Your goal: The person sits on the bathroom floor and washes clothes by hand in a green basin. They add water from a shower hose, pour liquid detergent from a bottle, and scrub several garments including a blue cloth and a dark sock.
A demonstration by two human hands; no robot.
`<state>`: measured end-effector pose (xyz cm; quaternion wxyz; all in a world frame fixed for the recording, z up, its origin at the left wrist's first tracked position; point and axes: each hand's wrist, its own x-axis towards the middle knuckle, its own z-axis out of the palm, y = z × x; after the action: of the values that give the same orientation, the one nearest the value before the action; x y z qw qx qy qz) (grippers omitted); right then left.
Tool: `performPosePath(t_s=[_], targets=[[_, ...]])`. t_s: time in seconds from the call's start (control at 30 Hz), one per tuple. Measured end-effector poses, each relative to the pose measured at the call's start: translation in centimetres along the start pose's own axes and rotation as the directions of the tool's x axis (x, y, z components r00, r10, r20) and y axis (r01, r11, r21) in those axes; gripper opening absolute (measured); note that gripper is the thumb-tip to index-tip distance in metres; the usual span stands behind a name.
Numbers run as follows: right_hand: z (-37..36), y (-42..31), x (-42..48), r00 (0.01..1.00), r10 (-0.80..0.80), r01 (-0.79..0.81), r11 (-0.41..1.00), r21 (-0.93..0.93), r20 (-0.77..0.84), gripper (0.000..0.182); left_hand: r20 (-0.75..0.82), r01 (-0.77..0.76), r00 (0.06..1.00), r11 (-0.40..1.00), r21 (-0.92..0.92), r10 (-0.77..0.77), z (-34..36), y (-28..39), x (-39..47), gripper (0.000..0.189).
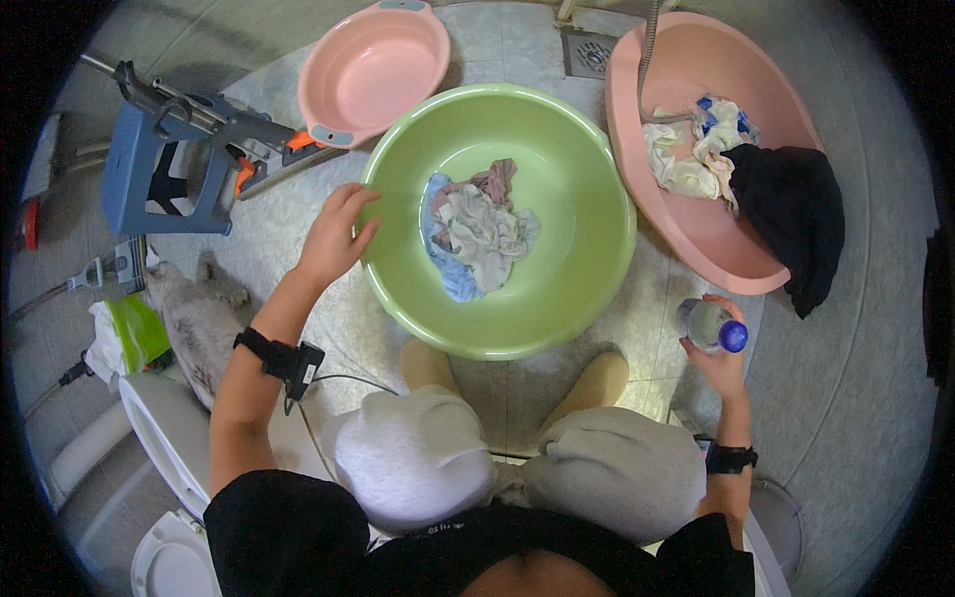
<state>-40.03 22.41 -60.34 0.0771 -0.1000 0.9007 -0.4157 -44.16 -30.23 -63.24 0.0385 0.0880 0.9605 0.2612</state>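
Note:
In front of my feet stands a large green plastic basin (589, 298). A crumpled heap of pale patterned cloth (489, 231), a light blue cloth (455, 276) and a mauve cloth (496, 179) lies on its bottom. My left hand (336, 231) rests at the basin's left rim, fingers apart and holding nothing. Off to the right, my right hand (716, 366) grips a clear bottle (703, 325) with a blue cap (733, 336). The bottle is held near the pink tub's lower end, and the cap looks closed.
A pink tub (701, 254) at right holds white garments (690, 168); a black garment (791, 216) hangs over its edge. A smaller pink basin (373, 67), blue stool (171, 216), flat mop (291, 160) and grey cat (190, 321) are left. A floor drain (589, 56) lies beyond.

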Motion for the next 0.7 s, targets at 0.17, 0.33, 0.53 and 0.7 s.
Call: performPosePath(t_s=[0.17, 0.33, 0.53, 0.7], targets=[[-0.1, -5.7, 4.2, 0.962, 0.111, -0.138, 0.986, 0.091, 0.25, 0.067, 0.194, -0.22, 0.959, 0.974, 0.047, 0.207, 2.2, 2.8, 2.9, 0.045], [1.6, -7.5, 6.1, 0.956, -0.084, 0.064, 0.995, 0.081, 0.281, 0.067, 0.284, -0.599, 0.799, 0.744, 0.294, 0.531, 8.6, 4.4, 5.8, 0.044], [2.9, -3.4, 3.3, 0.988, -0.043, 0.018, 0.986, 0.167, 0.149, 0.067, 0.313, -0.436, 0.861, 0.899, 0.05, 0.4, 7.0, 8.4, 7.1, 0.026], [3.5, -0.5, 1.9, 0.992, 0.008, -0.023, 0.993, 0.117, 0.126, 0.067, 0.115, -0.375, 0.916, 0.922, -0.098, 0.384, 3.8, 10.7, 8.2, 0.027]])
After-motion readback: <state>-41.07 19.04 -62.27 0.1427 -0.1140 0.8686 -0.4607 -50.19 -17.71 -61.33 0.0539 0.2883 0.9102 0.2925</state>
